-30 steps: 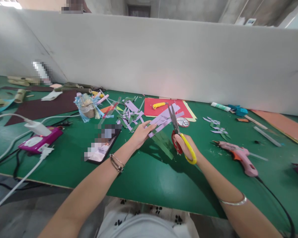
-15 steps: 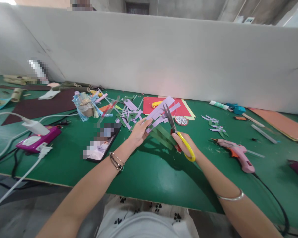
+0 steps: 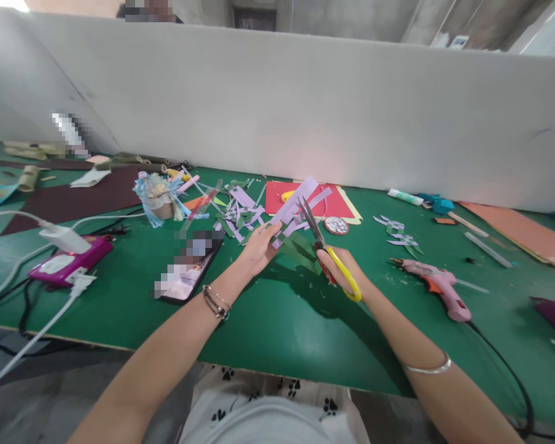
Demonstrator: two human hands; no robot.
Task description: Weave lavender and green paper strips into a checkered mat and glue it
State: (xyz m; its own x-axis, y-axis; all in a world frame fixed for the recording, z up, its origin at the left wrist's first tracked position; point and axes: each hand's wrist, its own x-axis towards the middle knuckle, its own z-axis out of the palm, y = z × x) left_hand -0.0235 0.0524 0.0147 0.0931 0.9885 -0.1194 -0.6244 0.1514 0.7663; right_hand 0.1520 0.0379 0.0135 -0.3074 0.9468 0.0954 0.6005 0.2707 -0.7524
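Observation:
My left hand point(image 3: 260, 248) is closed on a woven piece of purple and green paper strips point(image 3: 292, 208), above the middle of the table. Loose purple ends stick out up and to the right, while green ends hang toward my other hand. My right hand point(image 3: 345, 269) grips scissors point(image 3: 311, 221) with a yellow and red handle, their blades pointing up and left beside the purple strips. Whether the blades touch the paper I cannot tell. Behind the paper lies a red sheet point(image 3: 277, 190) with a yellow object point(image 3: 287, 195) on it, and a small round patterned disc point(image 3: 337, 226) rests nearby.
A pink glue gun point(image 3: 437, 280) lies at right, near small woven strips point(image 3: 400, 234). To the left are a phone point(image 3: 192, 271), a purple power strip point(image 3: 69, 265) with cables, a decorated pot point(image 3: 161, 200) and a heap of paper strips point(image 3: 240, 213). A white partition point(image 3: 277, 105) stands behind.
The purple strips and the scissors have shifted slightly left in view. The green ends beside my right hand show less than before. Both hands keep their hold.

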